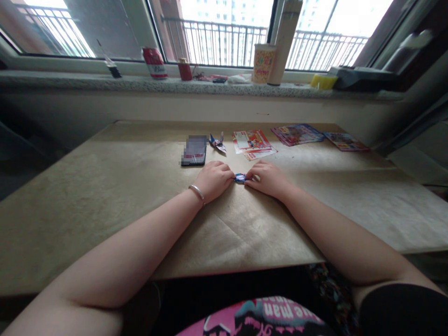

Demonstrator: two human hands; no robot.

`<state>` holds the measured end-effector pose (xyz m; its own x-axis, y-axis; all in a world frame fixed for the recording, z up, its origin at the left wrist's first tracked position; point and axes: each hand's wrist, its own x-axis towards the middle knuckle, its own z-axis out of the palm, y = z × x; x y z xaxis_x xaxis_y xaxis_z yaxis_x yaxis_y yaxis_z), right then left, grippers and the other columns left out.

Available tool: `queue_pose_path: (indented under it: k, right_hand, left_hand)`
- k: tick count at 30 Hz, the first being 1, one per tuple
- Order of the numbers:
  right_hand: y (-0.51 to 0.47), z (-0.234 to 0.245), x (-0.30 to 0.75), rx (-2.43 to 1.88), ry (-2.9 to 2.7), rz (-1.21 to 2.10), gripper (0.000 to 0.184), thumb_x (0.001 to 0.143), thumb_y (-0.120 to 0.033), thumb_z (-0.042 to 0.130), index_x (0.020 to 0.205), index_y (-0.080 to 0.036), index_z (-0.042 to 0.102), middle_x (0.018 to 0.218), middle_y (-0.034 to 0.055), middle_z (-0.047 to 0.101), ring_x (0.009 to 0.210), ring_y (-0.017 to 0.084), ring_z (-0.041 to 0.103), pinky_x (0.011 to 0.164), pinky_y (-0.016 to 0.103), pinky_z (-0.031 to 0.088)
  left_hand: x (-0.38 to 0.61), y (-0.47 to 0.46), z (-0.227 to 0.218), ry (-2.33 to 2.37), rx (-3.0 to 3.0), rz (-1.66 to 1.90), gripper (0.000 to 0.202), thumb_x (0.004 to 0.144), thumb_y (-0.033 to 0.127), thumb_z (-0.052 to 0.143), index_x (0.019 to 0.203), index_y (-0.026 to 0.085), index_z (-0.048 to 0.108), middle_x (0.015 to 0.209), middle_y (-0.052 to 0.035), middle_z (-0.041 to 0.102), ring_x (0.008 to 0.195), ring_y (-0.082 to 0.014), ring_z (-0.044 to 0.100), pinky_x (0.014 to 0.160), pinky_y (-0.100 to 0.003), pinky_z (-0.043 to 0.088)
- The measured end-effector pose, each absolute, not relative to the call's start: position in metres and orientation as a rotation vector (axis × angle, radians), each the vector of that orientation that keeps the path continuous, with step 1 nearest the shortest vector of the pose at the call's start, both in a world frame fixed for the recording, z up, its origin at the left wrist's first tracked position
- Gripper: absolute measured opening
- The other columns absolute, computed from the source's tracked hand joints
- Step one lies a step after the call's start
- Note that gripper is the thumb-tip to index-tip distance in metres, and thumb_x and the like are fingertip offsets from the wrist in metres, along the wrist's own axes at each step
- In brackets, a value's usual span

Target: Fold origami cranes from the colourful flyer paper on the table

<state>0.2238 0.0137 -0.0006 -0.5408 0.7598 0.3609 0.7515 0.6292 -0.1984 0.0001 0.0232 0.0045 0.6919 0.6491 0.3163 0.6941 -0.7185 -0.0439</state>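
Note:
A small folded piece of blue printed paper [240, 178] lies low over the table between my two hands. My left hand [215, 178] pinches its left end, and a silver bracelet circles that wrist. At the paper's right end, the fingertips of my right hand [266, 178] are closed on it. Parts of the paper are hidden under the fingers. Just beyond my hands stands a folded paper crane [217, 142], with a dark phone [195, 150] lying to its left.
Red and white printed sheets [254, 143] lie beyond my right hand. Further right are a pile of colourful leaflets [297, 134] and another leaflet stack [346, 141]. The windowsill [133, 85] holds a red and white can [154, 63], a red bottle [185, 69] and a patterned paper cup [263, 64].

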Motion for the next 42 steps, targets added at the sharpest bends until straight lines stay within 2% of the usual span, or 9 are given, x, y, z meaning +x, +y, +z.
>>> queue_pose_path:
  k: [5, 12, 16, 26, 30, 36, 42]
  right_hand:
    - [0.013, 0.002, 0.221, -1.155, -2.48, -0.079, 0.014, 0.085, -0.03, 0.065, 0.081, -0.02, 0.074, 0.082, 0.0049, 0.072, 0.088, 0.022, 0.059, 0.083, 0.034, 0.043]
    - [0.011, 0.001, 0.219, -1.203, -2.471, -0.087, 0.02, 0.09, -0.03, 0.058, 0.085, -0.018, 0.073, 0.086, 0.0074, 0.073, 0.089, 0.022, 0.059, 0.083, 0.034, 0.042]
    - [0.011, -0.002, 0.216, -1.234, -2.457, -0.024, 0.017, 0.09, -0.027, 0.058, 0.085, -0.018, 0.072, 0.087, 0.0081, 0.072, 0.088, 0.022, 0.058, 0.083, 0.034, 0.042]
    - [0.016, -0.008, 0.214, -1.355, -2.203, 0.255, 0.01, 0.083, -0.026, 0.064, 0.077, -0.02, 0.069, 0.078, 0.0035, 0.066, 0.078, 0.018, 0.056, 0.072, 0.029, 0.04]
    - [0.017, -0.01, 0.215, -1.289, -2.186, 0.281, 0.01, 0.083, -0.025, 0.063, 0.079, -0.019, 0.07, 0.082, 0.0044, 0.067, 0.079, 0.017, 0.056, 0.075, 0.03, 0.042]
    - [0.017, -0.009, 0.215, -1.316, -2.148, 0.33, 0.009, 0.082, -0.025, 0.065, 0.079, -0.02, 0.072, 0.071, 0.0024, 0.063, 0.076, 0.017, 0.054, 0.071, 0.03, 0.041]
    - [0.017, -0.01, 0.215, -1.229, -2.074, 0.458, 0.003, 0.077, -0.021, 0.067, 0.079, -0.019, 0.069, 0.078, 0.0023, 0.064, 0.078, 0.016, 0.056, 0.067, 0.026, 0.045]
  left_hand:
    - [0.0, 0.024, 0.002, -1.077, -2.708, -0.441, 0.021, 0.088, 0.037, 0.061, 0.092, 0.021, 0.073, 0.09, -0.0071, 0.069, 0.091, -0.0241, 0.06, 0.084, -0.038, 0.045]
    - [0.001, 0.022, 0.005, -1.051, -2.714, -0.42, 0.02, 0.089, 0.036, 0.06, 0.087, 0.02, 0.072, 0.086, -0.0061, 0.069, 0.087, -0.023, 0.06, 0.081, -0.037, 0.044]
    - [0.003, 0.022, 0.004, -1.062, -2.719, -0.453, 0.024, 0.091, 0.039, 0.058, 0.085, 0.019, 0.071, 0.085, -0.0062, 0.069, 0.086, -0.0227, 0.06, 0.079, -0.036, 0.043]
    - [0.007, 0.028, -0.001, -1.119, -2.739, -0.465, 0.022, 0.092, 0.032, 0.055, 0.082, 0.018, 0.069, 0.086, -0.0063, 0.068, 0.08, -0.02, 0.06, 0.073, -0.033, 0.044]
    - [0.008, 0.03, -0.004, -1.182, -2.763, -0.559, 0.017, 0.091, 0.028, 0.057, 0.085, 0.018, 0.07, 0.098, -0.007, 0.069, 0.088, -0.0196, 0.062, 0.078, -0.032, 0.046]
    - [0.009, 0.03, -0.003, -1.243, -2.782, -0.53, 0.015, 0.088, 0.031, 0.062, 0.086, 0.018, 0.069, 0.088, -0.0069, 0.071, 0.092, -0.0233, 0.063, 0.086, -0.037, 0.046]
    - [0.01, 0.028, -0.002, -1.275, -2.817, -0.609, 0.012, 0.087, 0.029, 0.062, 0.092, 0.018, 0.066, 0.09, -0.0055, 0.071, 0.089, -0.0224, 0.063, 0.083, -0.036, 0.046]
